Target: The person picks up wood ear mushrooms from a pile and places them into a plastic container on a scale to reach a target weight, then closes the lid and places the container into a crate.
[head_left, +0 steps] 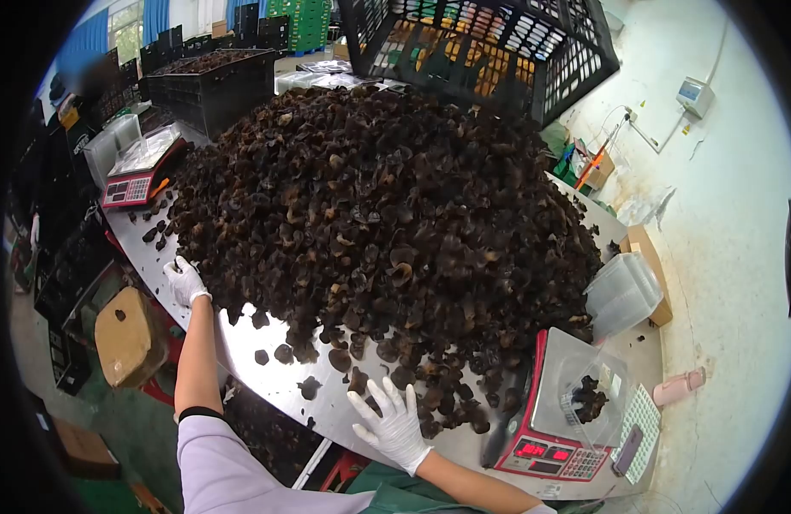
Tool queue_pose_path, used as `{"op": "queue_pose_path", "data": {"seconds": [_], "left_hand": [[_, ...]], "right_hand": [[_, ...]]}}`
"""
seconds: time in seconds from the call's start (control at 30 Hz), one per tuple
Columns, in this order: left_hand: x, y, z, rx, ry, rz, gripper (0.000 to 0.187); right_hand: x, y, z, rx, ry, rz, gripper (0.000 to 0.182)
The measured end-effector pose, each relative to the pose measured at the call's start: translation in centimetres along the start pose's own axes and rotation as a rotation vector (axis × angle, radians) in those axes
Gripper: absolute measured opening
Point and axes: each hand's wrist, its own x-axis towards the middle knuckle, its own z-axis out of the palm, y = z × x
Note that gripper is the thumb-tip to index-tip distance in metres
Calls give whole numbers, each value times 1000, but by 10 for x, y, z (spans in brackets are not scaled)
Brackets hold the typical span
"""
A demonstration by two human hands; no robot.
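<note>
A large heap of dark brown wood ear mushrooms point(370, 206) covers most of the metal table point(254, 338). At the heap's left edge, my left hand point(186, 283) in a white glove lies by the table's rim, its fingers stretched out and holding nothing. My right hand point(395, 426), also gloved in white, is spread palm down near the front edge, beside loose mushrooms. Right of it stands a red digital scale point(549, 458) with lit digits. On the scale is a clear plastic container point(614, 368) with a small clump of mushrooms inside.
A black plastic crate point(614, 64) hangs tilted over the heap's back; whatever supports it is hidden. Another scale point(128, 190) stands at the left. A clear tub point(622, 295), a phone point(628, 450) and a pink bottle point(680, 387) are at the right. A stool point(125, 338) stands left.
</note>
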Motion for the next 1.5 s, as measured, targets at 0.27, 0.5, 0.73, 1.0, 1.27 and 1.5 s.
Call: {"op": "queue_pose_path", "data": {"seconds": [0.27, 0.5, 0.73, 1.0, 1.27, 1.5], "left_hand": [[-1, 0, -1, -141, -45, -6, 38], [12, 8, -17, -262, -27, 28, 34], [-110, 103, -125, -859, -472, 306, 15], [-266, 82, -255, -958, -1088, -55, 5], [-340, 56, -311, -885, -1664, -180, 15], [-401, 89, -319, -801, -1998, -83, 17]], "right_hand": [[3, 0, -4, 20, -9, 5, 68], [-2, 3, 3, 16, 62, -21, 68], [2, 2, -2, 50, 120, -61, 68], [-9, -1, -16, 79, 144, -36, 62], [-47, 21, -115, 525, 283, 319, 28], [-92, 36, -169, 679, 252, 540, 15]]}}
